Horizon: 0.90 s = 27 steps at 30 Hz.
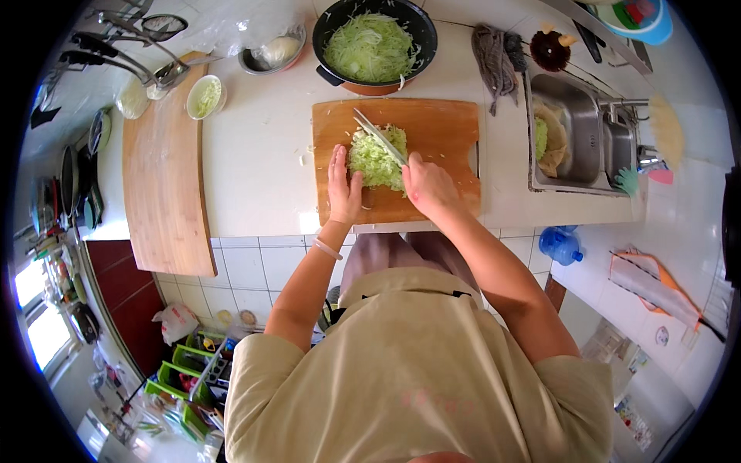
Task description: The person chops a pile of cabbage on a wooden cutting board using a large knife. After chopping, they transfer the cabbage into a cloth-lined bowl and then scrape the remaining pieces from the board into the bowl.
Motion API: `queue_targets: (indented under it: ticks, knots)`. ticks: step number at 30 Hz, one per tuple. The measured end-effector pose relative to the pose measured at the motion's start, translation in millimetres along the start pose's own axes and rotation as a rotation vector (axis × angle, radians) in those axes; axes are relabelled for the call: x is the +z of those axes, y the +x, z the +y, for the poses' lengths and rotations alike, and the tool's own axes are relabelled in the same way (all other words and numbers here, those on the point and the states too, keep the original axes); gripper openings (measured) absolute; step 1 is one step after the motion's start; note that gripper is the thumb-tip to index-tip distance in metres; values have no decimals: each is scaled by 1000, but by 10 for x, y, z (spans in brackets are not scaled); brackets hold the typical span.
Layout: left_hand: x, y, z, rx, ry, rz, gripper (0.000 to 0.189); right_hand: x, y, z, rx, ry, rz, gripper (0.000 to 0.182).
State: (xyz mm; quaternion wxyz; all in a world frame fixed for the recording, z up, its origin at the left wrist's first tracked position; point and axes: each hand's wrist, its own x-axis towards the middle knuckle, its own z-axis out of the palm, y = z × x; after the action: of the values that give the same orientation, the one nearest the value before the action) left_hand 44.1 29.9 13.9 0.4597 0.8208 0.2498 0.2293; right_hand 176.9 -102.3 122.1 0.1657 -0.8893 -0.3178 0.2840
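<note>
My right hand [429, 184] is closed around the handle of a kitchen knife [379, 137], whose blade points up and left across a pile of finely chopped pale green vegetable [377, 160]. The pile lies on a wooden cutting board [446, 124] on the counter. At the left edge of the pile rests my left hand [345, 190], fingers extended and thumb apart, touching the chopped bits. The handle is mostly hidden in my right fist. Above the board stands a black pot [425, 61] holding green vegetable shreds [370, 49].
A larger wooden board [165, 191] overhangs the counter edge at left, near a small bowl [192, 104] of chopped vegetable. A metal bowl [249, 59] stands left of the pot. At right are a grey cloth [492, 55] and a steel sink [582, 124] with a cloth inside.
</note>
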Motion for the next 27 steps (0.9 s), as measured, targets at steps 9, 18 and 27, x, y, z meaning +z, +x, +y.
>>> queue_targets:
  ticks: [9,18,27]
  knots:
    - [102,23,13,-24,13,-38,58,229,38,-27,-8,9,-1,25]
    - [51,-20,-109,23,36,-49,59,-40,-135,268,102,38,95,22]
    - [35,86,-182,35,104,-89,57,168,108,200,109,66,6,23]
